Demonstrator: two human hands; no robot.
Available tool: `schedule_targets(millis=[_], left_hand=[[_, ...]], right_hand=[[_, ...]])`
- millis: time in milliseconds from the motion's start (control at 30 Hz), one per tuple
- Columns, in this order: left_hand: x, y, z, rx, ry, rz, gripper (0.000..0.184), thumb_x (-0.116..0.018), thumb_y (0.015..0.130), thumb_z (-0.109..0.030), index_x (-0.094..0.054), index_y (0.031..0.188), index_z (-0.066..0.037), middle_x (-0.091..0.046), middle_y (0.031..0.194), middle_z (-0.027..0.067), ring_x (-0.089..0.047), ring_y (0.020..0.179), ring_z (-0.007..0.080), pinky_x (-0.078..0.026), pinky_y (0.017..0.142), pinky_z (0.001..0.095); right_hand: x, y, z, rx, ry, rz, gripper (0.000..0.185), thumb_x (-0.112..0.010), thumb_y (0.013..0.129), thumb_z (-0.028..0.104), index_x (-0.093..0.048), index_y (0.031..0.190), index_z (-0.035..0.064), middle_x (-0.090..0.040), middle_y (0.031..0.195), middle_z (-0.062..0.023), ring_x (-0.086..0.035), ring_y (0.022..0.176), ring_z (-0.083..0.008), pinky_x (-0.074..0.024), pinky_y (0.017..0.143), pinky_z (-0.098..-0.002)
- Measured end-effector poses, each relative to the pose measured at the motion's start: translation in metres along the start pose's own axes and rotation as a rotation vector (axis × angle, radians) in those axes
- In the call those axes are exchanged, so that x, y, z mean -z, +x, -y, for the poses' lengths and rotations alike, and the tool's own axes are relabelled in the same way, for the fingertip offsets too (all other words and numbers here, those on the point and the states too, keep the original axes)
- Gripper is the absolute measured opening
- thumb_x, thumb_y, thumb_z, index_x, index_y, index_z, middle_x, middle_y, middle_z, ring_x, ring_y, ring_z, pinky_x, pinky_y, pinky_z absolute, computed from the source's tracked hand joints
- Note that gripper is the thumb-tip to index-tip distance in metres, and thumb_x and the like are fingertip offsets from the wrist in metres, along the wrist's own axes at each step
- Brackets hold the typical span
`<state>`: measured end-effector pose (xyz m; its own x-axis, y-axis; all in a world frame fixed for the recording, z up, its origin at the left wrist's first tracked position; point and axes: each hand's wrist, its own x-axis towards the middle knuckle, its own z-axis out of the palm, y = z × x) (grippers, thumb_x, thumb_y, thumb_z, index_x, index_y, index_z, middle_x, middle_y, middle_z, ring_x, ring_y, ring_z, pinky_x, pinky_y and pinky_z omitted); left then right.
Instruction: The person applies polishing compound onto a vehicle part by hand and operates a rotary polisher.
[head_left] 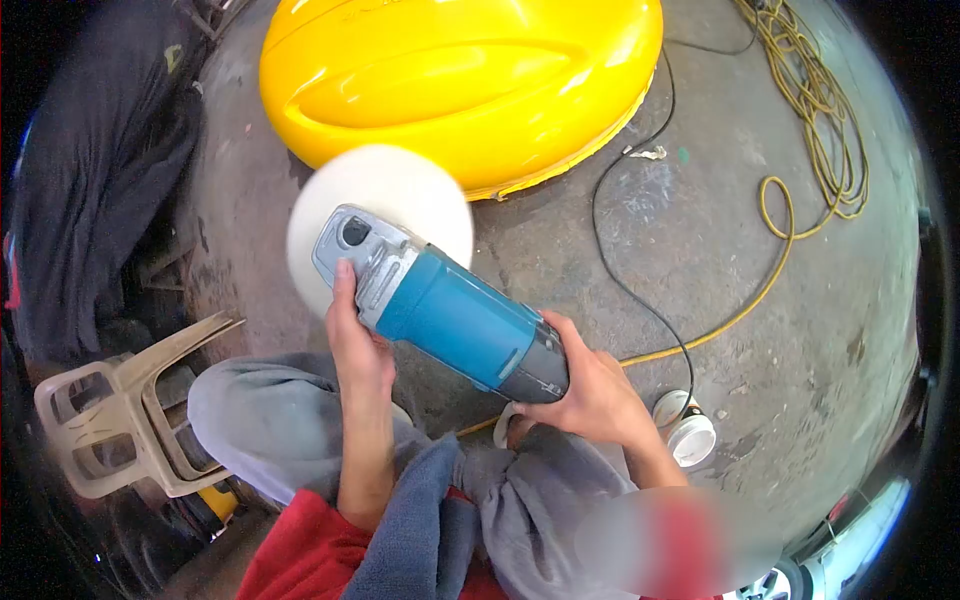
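Observation:
Both hands hold a blue and grey power polisher [460, 318] fitted with a round white pad [408, 187]. My left hand [358, 345] grips its metal gear head, the thumb lying on top. Around the dark rear end of the body, my right hand [592, 385] is wrapped. The pad's outline is a little blurred, and its upper edge overlaps the lower left side of a glossy yellow moulded shell [450, 75] in the view. Whether pad and shell touch, I cannot tell.
A black cable [597, 215] and a yellow cord [745, 315] cross the concrete floor, with a coiled heap [815, 110] at upper right. Beside my right forearm stands a white tub [690, 440]. A beige plastic chair [125, 410] and dark cloth [95, 180] lie left.

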<state>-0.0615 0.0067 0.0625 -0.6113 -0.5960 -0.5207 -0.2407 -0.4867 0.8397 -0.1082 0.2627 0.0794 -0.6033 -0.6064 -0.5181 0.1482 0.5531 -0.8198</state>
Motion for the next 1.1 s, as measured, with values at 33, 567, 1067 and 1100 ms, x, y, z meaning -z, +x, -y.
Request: schedule_targets(millis=[33,567,1067,1100], left_hand=[[-0.004,-0.001,-0.001,-0.001,-0.003,-0.004,0.058,-0.052,0.096,-0.047,-0.05,0.133,-0.002,-0.061,0.125,0.0113,-0.061,0.111,0.0224,-0.047,0.097,0.0368],[-0.134,-0.023,0.001,0.009,0.371,0.211,0.053,-0.059,0.093,-0.049,-0.067,0.087,0.003,-0.055,0.066,-0.0013,-0.044,0.06,0.0077,-0.035,0.052,0.0271],[0.025,0.024,0.032,-0.048,-0.297,-0.268,0.067,-0.051,0.091,-0.055,-0.045,0.138,-0.007,-0.054,0.132,0.0121,-0.052,0.122,0.0267,-0.041,0.104,0.0444],[0.01,0.012,0.042,-0.013,-0.285,-0.233,0.066,-0.052,0.09,-0.055,-0.047,0.137,-0.008,-0.054,0.132,0.0121,-0.051,0.122,0.0278,-0.04,0.104,0.047]], right_hand=[[0.002,0.002,0.003,-0.018,-0.014,0.028,0.092,-0.084,0.066,0.027,-0.032,0.139,0.0082,-0.062,0.109,-0.0297,-0.059,0.103,-0.0478,-0.0488,0.087,-0.0477],[0.066,-0.078,-0.012,-0.136,0.214,-0.279,0.101,-0.09,0.061,0.019,-0.031,0.138,-0.0078,-0.057,0.121,-0.0218,-0.056,0.114,-0.0319,-0.0439,0.097,-0.0403],[-0.015,0.054,0.016,-0.017,-0.369,0.109,0.09,-0.075,0.067,0.023,-0.027,0.143,0.0201,-0.066,0.082,-0.0268,-0.064,0.079,-0.0475,-0.0515,0.071,-0.0529],[-0.005,0.043,0.002,-0.049,-0.419,0.072,0.089,-0.073,0.064,0.017,-0.03,0.142,0.0228,-0.066,0.082,-0.0261,-0.064,0.08,-0.047,-0.0518,0.071,-0.0525]])
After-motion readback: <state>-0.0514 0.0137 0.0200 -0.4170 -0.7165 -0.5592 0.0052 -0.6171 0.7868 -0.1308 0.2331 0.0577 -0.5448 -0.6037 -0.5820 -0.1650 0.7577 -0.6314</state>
